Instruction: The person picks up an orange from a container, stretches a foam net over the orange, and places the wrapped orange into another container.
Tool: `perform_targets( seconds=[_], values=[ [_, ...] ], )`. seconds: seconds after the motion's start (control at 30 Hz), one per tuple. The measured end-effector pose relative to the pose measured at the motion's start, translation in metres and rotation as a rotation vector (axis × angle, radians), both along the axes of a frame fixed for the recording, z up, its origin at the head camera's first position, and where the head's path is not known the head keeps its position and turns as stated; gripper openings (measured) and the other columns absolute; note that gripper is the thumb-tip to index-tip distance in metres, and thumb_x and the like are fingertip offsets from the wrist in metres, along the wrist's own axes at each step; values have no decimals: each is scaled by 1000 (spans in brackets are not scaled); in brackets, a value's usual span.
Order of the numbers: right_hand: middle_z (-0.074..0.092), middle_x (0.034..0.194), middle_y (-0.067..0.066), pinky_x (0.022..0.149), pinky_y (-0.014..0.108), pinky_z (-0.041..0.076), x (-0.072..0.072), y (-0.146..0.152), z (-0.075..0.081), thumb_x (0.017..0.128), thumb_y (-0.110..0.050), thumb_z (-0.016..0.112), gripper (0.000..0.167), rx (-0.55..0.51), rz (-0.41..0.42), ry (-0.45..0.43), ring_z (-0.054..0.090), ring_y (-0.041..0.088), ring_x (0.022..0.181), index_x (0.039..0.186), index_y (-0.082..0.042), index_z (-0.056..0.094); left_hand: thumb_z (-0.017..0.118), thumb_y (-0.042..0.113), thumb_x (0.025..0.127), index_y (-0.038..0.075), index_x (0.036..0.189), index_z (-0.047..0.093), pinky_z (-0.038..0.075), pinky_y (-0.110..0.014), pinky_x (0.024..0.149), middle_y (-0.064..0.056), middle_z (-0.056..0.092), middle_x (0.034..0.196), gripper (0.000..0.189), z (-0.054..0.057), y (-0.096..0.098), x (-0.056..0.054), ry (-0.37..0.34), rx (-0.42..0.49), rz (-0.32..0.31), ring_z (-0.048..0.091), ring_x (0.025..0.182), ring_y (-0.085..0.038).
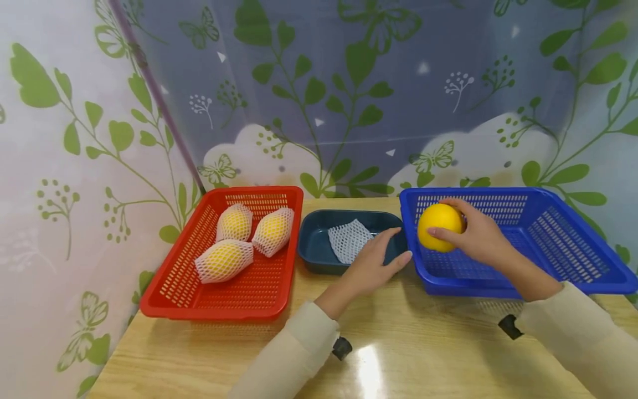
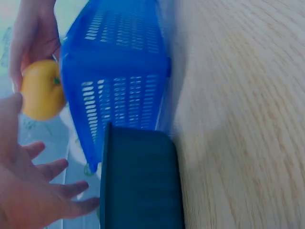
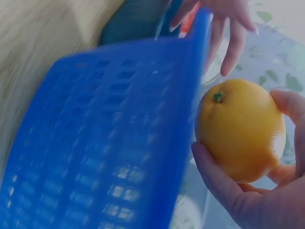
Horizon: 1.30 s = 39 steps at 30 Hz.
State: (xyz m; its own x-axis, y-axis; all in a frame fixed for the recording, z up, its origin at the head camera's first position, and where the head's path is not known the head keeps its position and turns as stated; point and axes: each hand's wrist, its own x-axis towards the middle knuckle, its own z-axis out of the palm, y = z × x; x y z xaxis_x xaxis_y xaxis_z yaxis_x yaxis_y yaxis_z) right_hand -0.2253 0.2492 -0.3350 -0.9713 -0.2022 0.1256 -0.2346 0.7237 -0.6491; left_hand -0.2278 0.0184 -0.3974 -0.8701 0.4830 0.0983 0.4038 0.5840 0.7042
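Observation:
My right hand [image 1: 480, 235] grips a yellow-orange orange [image 1: 433, 226], thumb on one side and fingers round the other. It is held over the left end of the blue basket [image 1: 473, 286]; a small green stem end shows on it in the right wrist view. Left of it, my left hand [image 1: 371, 267] hovers over the right part of the dark teal tray [image 1: 310, 244], fingers spread and holding nothing. A white foam net sleeve [image 1: 346, 239] lies in that tray, partly behind the left hand. No fruit is visible inside the blue basket.
A red basket [image 1: 249, 311] on the left holds three yellow fruits in foam nets, one of them a netted fruit [image 1: 224, 260] at the front. All the containers stand on a wooden table [image 1: 428, 354]. A patterned curtain [image 1: 319, 100] hangs behind.

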Motion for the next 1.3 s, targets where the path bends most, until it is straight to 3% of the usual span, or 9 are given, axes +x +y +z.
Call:
perform_targets(
  seconds=[0.27,0.4,0.53,0.7,0.77,0.87,0.97,1.17,1.3],
  values=[
    [51,132,19,73,44,58,21,-38,-1,88,-30,74,68,-126,86,157,57,36,100,143,-9,41,41,40,104,23,151,24,41,-43,106,-11,33,153,53,8,-29,-2,-276,539,-38,45,133,-30],
    [51,133,15,70,32,58,27,-55,-13,81,-17,80,68,-174,149,305,58,31,100,139,-9,47,40,37,104,21,150,25,46,-43,100,-14,36,150,51,12,-39,2,-422,694,-65,52,124,-33],
    [51,133,13,68,25,55,29,-69,-26,72,-12,87,72,-175,205,437,57,26,101,135,-9,51,49,50,95,20,150,25,48,-43,98,-14,36,149,67,13,-46,10,-460,726,-120,52,123,-32],
    [51,134,14,72,33,57,32,-79,-38,64,-11,91,78,-157,255,558,56,27,106,131,-7,53,55,40,98,21,148,29,48,-43,97,-14,35,149,60,15,-52,18,-445,728,-118,51,122,-30],
    [51,134,15,76,39,57,34,-81,-40,69,-25,90,73,-135,276,604,56,31,110,130,-6,54,56,27,100,21,146,31,49,-41,97,-13,36,148,53,16,-54,22,-434,721,-110,51,123,-29],
    [52,131,18,78,47,57,36,-84,-42,79,-49,77,70,-100,328,692,57,35,110,128,-4,55,62,29,96,19,144,33,52,-37,93,-13,38,146,57,15,-57,29,-377,689,-109,52,124,-27],
    [52,130,18,79,43,57,37,-86,-43,85,-61,59,70,-81,365,758,59,35,108,127,-5,55,67,32,93,16,142,36,53,-34,90,-13,42,142,61,15,-57,34,-327,674,-97,55,120,-26],
    [51,132,17,79,42,57,38,-90,-43,86,-58,59,68,-86,386,768,58,33,109,129,-5,55,68,26,92,17,140,39,55,-34,87,-10,45,139,57,15,-56,36,-347,682,-29,60,112,-24],
    [49,135,17,80,42,57,38,-89,-41,86,-56,62,71,-74,402,685,57,31,111,133,-5,50,68,22,92,16,139,42,55,-35,87,-10,46,137,54,15,-57,38,-360,709,14,60,112,-25]
  ],
)
